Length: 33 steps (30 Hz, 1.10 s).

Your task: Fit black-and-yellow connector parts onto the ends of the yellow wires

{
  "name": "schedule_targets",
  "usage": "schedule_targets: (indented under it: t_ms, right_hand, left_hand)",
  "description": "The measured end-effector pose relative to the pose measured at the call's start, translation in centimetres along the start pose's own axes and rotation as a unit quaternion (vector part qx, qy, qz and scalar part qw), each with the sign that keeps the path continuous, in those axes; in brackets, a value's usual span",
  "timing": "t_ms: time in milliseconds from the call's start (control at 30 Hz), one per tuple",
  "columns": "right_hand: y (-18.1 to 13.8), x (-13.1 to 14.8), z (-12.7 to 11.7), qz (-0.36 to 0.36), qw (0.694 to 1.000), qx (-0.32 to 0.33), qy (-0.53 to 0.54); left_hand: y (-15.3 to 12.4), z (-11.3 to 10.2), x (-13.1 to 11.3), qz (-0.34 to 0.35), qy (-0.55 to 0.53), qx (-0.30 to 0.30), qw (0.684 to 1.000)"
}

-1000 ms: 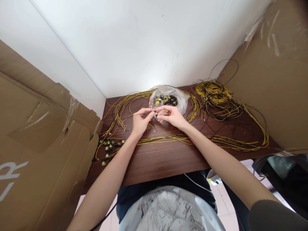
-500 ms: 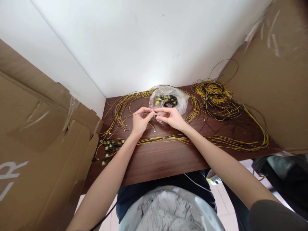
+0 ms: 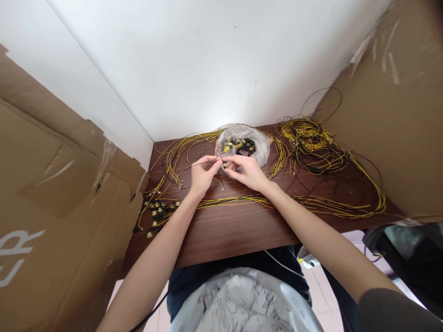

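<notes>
My left hand [image 3: 205,174] pinches a thin black wire [image 3: 198,163], its fingertips meeting those of the other hand. In my right hand [image 3: 246,171] is a small black and yellow part [image 3: 224,164], seen only in part between the fingers; its exact kind is too small to make out. Just behind both hands sits an open clear plastic bag [image 3: 262,143] holding many similar black and yellow parts [image 3: 244,145]. A short yellow wire end [image 3: 218,182] with a metal tip hangs below the left fingers.
Yellow and black wires [image 3: 173,157] curve around the bag on the brown table [image 3: 235,233]. A tangled wire heap [image 3: 306,133] lies at the right, a long bundle [image 3: 339,210] in front. Finished-looking parts [image 3: 157,212] cluster at left. Cardboard [image 3: 69,193] flanks both sides; a white wall [image 3: 214,64] stands behind.
The black and yellow part has shifted slightly between the fingers, and the right fingers have moved a little. Both hands otherwise stay together in front of the bag.
</notes>
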State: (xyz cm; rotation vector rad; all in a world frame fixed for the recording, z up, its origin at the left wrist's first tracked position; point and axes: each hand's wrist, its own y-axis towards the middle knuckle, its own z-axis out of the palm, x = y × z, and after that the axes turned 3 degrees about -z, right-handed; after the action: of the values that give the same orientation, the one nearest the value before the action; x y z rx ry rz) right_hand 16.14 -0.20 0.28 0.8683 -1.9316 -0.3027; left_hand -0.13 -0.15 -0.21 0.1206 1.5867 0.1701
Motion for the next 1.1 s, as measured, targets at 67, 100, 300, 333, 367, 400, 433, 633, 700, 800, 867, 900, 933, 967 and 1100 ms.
schedule_targets:
  t_ms: [67, 100, 300, 333, 367, 400, 433, 633, 700, 800, 867, 900, 933, 967, 1100]
  right_hand:
    - [0.0, 0.0, 0.1, 0.005, 1.000, -0.006, 0.006]
    - [0.0, 0.1, 0.1, 0.009, 1.000, -0.009, 0.008]
    - [0.2, 0.4, 0.3, 0.033, 0.998, -0.037, 0.033]
    - [0.2, 0.4, 0.4, 0.041, 0.997, -0.048, 0.044]
    - [0.2, 0.3, 0.4, 0.051, 0.995, -0.060, 0.057]
    - [0.2, 0.2, 0.5, 0.062, 0.993, -0.072, 0.070]
    - [0.2, 0.1, 0.5, 0.074, 0.991, -0.083, 0.081]
    - [0.3, 0.2, 0.5, 0.102, 0.987, -0.106, 0.069]
    - [0.3, 0.3, 0.5, 0.104, 0.986, -0.114, 0.067]
    - [0.4, 0.2, 0.6, 0.125, 0.979, -0.135, 0.083]
    - [0.5, 0.0, 0.7, 0.147, 0.972, -0.149, 0.109]
    - [0.5, -0.1, 0.6, 0.156, 0.968, -0.154, 0.124]
    - [0.6, -0.1, 0.6, 0.161, 0.965, -0.157, 0.138]
    - [0.6, -0.1, 0.6, 0.162, 0.963, -0.159, 0.147]
    - [0.5, 0.1, 0.6, 0.137, 0.971, -0.141, 0.137]
  left_hand:
    - [0.0, 0.0, 0.0, 0.002, -0.008, 0.004, 1.000]
    - [0.0, 0.0, 0.0, 0.003, -0.012, 0.005, 1.000]
    - [-0.1, -0.1, -0.5, -0.003, -0.035, 0.008, 0.999]
    - [-0.1, -0.1, -0.6, -0.004, -0.041, 0.011, 0.999]
    - [-0.1, -0.2, -0.6, -0.005, -0.048, 0.013, 0.999]
    - [-0.1, -0.2, -0.7, -0.007, -0.057, 0.013, 0.998]
    - [-0.1, -0.2, -0.7, -0.008, -0.065, 0.010, 0.998]
    - [-0.5, 0.2, -0.9, -0.043, -0.110, 0.028, 0.993]
    - [-0.6, 0.3, -1.1, -0.047, -0.116, 0.032, 0.992]
    - [-0.7, 0.3, -1.1, -0.027, -0.111, -0.002, 0.993]
    - [-0.6, 0.3, -1.1, -0.020, -0.109, -0.035, 0.993]
    - [-0.6, 0.2, -1.1, -0.024, -0.108, -0.041, 0.993]
    - [-0.6, 0.2, -1.1, -0.033, -0.106, -0.037, 0.993]
    - [-0.6, 0.2, -1.1, -0.044, -0.104, -0.022, 0.993]
    - [-0.7, 0.4, -1.2, -0.087, -0.129, 0.055, 0.986]
